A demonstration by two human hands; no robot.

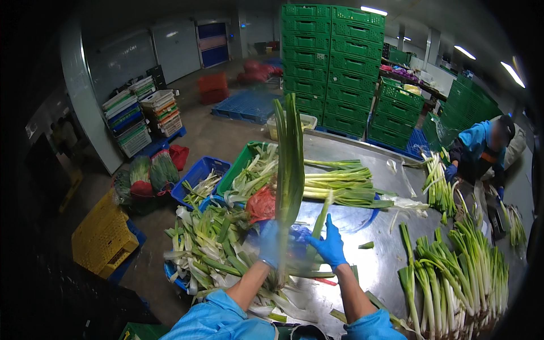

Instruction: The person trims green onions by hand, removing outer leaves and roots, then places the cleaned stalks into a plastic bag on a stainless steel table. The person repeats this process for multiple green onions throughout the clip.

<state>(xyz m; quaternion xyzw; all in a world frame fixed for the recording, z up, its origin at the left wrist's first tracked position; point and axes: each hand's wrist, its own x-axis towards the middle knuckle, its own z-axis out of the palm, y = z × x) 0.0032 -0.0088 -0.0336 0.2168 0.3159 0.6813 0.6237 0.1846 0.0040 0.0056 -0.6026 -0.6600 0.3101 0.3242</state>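
My left hand point(269, 243), in a blue glove, grips a leek point(290, 182) near its pale lower stalk. The leek stands upright, with its broad green leaves rising high above the table. To its right, my right hand point(330, 245), also gloved, has its thumb and fingers spread. A loose strip of leek leaf point(321, 216) is beside its thumb, its lower part blurred; whether they touch is unclear. Below the hands, trimmed leaves litter the steel table point(361, 265). A heap of leaf trimmings point(216, 246) fills a blue tub point(171, 272) at my left.
Across the table lie cleaned leeks point(340, 185); untrimmed leeks point(459, 272) are piled at right. A co-worker point(482, 144) handles leeks on the far right. Green crates point(331, 63) rise behind the table. A blue crate point(199, 170) and yellow pallet point(104, 238) are at left.
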